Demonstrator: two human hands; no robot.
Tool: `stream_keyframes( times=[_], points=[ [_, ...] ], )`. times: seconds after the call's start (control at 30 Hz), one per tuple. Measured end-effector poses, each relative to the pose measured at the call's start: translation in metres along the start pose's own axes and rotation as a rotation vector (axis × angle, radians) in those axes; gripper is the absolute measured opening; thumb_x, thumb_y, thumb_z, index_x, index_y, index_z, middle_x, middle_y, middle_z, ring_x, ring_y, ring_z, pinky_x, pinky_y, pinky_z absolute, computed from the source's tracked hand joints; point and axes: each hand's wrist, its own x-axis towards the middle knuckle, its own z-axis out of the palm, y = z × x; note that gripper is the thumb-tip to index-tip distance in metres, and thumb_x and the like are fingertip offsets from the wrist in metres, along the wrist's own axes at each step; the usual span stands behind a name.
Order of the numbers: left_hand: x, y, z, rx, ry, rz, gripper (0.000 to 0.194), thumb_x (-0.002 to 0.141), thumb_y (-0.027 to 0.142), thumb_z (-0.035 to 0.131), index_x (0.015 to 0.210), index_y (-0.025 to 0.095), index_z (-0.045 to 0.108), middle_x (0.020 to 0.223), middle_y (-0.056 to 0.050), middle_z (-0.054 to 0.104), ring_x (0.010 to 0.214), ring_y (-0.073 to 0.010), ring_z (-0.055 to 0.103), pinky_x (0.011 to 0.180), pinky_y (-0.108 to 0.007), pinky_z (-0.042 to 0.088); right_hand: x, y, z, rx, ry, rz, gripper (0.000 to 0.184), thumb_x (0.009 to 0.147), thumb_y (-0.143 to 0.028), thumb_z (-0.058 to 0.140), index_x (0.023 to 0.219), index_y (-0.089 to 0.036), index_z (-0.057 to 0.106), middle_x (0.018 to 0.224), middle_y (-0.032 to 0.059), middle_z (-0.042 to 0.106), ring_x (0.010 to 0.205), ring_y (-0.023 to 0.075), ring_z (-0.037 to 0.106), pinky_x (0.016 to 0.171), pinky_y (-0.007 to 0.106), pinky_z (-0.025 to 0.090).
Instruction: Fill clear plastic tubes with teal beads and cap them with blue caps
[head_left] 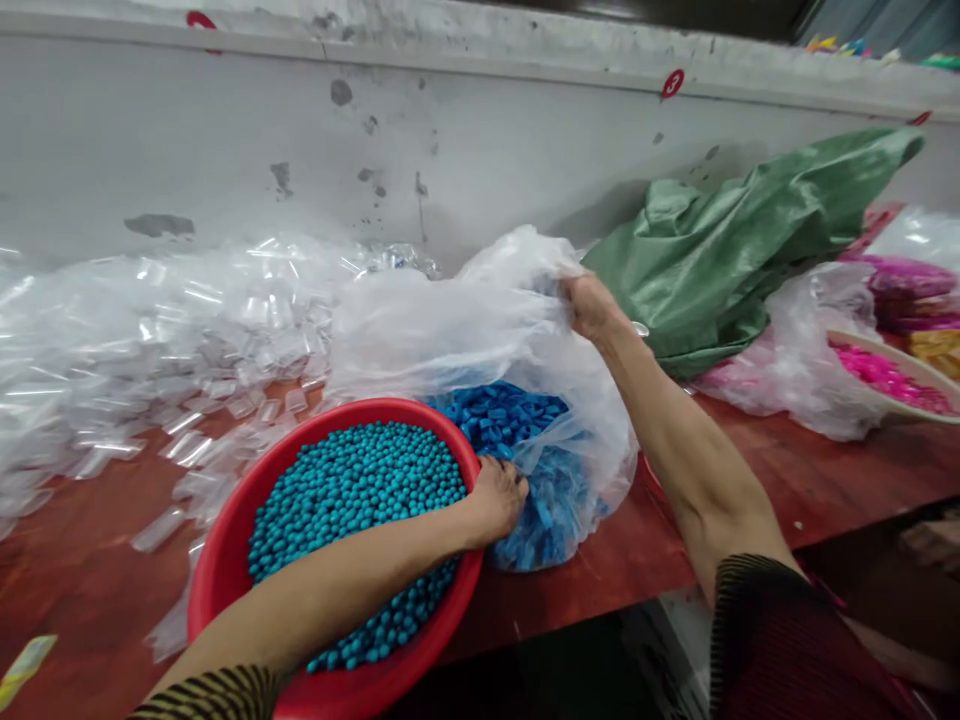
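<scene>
A large clear plastic bag (442, 325) lies across the table, with small blue plastic pieces (499, 412) showing through its mouth and its thin side. My right hand (591, 303) is closed on the gathered upper part of the bag, holding it up. Lower down, my left hand (496, 500) has its fingers curled at the bag's near edge; what lies under the fingertips is partly hidden. The left forearm crosses over a red basin (206, 580) full of round teal beads (360, 480). That wrist is over the basin's right rim, close beside the blue pieces.
Clear plastic pieces (180, 340) are heaped at the left on the red table (82, 570). A green sack (750, 250) leans at the back right. Beyond it stands a pale bowl of pink pieces (892, 380). A stained wall (247, 140) bounds the back.
</scene>
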Motion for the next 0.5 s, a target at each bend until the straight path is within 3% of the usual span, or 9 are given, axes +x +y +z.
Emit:
stream_keyframes(
  times=[0.17,0.3,0.37,0.43,0.5],
  points=[
    [0.001,-0.001,0.003,-0.022,0.098,0.013,0.039,0.086,0.020,0.040,0.120,0.011,0.057,0.120,-0.026,0.055,0.106,-0.0407,0.052,0.080,-0.055,0.037,0.013,0.001,-0.007,-0.066,0.085,-0.103,0.025,0.077,-0.042,0.055,0.083,-0.018,0.059,0.075,0.0015,0.064,0.079,0.0185,0.064,0.068,0.034,0.054],
    [-0.003,-0.002,0.004,-0.053,0.162,0.071,0.035,0.087,0.017,0.036,0.110,0.009,0.061,0.116,-0.025,0.056,0.099,-0.0358,0.055,0.077,-0.050,0.039,0.020,0.013,-0.034,-0.462,0.319,-0.086,0.023,0.083,-0.032,0.044,0.089,-0.016,0.058,0.086,0.0062,0.065,0.083,0.0203,0.063,0.071,0.038,0.053],
    [-0.013,-0.001,0.003,-0.099,0.226,0.121,0.034,0.089,0.018,0.034,0.109,0.010,0.060,0.112,-0.021,0.058,0.095,-0.0313,0.056,0.076,-0.046,0.040,0.014,0.012,-0.045,-0.662,0.386,-0.041,0.023,0.082,-0.027,0.043,0.093,-0.013,0.058,0.092,0.0104,0.064,0.090,0.0243,0.062,0.079,0.044,0.050],
    [-0.028,0.000,0.001,-0.135,0.320,0.163,0.036,0.091,0.022,0.031,0.115,0.014,0.057,0.112,-0.016,0.058,0.095,-0.0282,0.055,0.078,-0.043,0.040,0.000,0.004,-0.046,-0.771,0.356,-0.033,0.025,0.076,-0.020,0.051,0.096,-0.010,0.059,0.099,0.0151,0.064,0.101,0.0297,0.059,0.089,0.050,0.044],
    [-0.050,0.000,-0.002,-0.134,0.419,0.197,0.036,0.092,0.025,0.030,0.119,0.018,0.053,0.113,-0.012,0.057,0.097,-0.0262,0.054,0.080,-0.041,0.040,-0.023,-0.006,-0.034,-0.954,0.343,-0.140,0.043,0.069,-0.010,0.053,0.112,-0.007,0.055,0.115,0.0197,0.059,0.114,0.0317,0.051,0.098,0.051,0.037]
  ],
)
